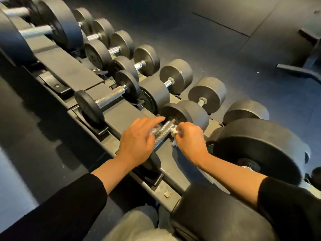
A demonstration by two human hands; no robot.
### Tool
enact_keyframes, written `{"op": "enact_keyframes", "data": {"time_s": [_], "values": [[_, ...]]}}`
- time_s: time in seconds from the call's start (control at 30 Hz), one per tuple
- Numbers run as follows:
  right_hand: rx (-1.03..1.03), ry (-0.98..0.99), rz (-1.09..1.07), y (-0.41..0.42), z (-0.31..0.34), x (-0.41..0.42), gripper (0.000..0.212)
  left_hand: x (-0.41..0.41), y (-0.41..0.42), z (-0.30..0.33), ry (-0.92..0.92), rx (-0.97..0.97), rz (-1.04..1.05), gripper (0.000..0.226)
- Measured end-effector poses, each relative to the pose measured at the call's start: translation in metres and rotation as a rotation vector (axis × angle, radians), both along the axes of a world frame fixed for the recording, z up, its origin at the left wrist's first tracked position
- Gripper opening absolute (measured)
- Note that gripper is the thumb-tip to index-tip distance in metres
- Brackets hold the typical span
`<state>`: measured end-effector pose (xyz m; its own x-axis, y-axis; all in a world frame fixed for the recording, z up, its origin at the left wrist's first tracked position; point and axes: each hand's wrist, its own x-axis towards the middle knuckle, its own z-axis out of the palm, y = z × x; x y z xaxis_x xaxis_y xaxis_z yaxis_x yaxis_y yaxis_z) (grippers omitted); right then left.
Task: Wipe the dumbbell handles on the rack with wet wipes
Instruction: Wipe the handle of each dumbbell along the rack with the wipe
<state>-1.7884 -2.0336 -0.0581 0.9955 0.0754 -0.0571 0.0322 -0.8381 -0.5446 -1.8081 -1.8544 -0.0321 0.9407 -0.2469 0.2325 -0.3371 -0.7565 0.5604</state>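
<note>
Left hand (135,141) sits over the near end of a knurled chrome handle (163,132), fingers loosely curled, index finger stretched toward the far plate, a scrap of white wet wipe (152,131) held under the fingers against the handle's left side. Right hand (189,138) has fingers curled tight, pinching a crumpled white wipe (173,132) pressed to the handle's right side near the far end. Two white pieces visible; cannot tell if they are one wipe or two. The handle belongs to a small dumbbell (175,115) on the upper tier of the rack (119,115), near plate hidden under the left wrist. Same tier: one more small dumbbell (104,100) to the left with bare handle, then larger blurred ones further up left, count unclear. Lower tier behind holds a row of dumbbells, roughly six far ends visible, handles mostly hidden. One big dumbbell (257,150) just right of the right hand. Two black sleeves (288,202), pushed up on the forearms. Dark rubber floor (225,49) beyond.
</note>
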Motion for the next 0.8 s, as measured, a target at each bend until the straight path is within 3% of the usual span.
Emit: {"op": "enact_keyframes", "data": {"time_s": [0.37,0.6,0.8], "values": [[0.369,-0.122,-0.128,0.018,-0.019,-0.017,0.004,0.001,0.0,0.001,0.056,-0.014,0.028,0.045],[0.51,-0.16,0.1,0.03,-0.017,-0.037,0.016,0.002,0.003,0.0,0.07,-0.041,0.095,0.047],[0.56,-0.189,0.271,0.03,-0.014,-0.038,0.012,0.002,0.004,0.002,0.081,-0.027,0.087,0.046]]}}
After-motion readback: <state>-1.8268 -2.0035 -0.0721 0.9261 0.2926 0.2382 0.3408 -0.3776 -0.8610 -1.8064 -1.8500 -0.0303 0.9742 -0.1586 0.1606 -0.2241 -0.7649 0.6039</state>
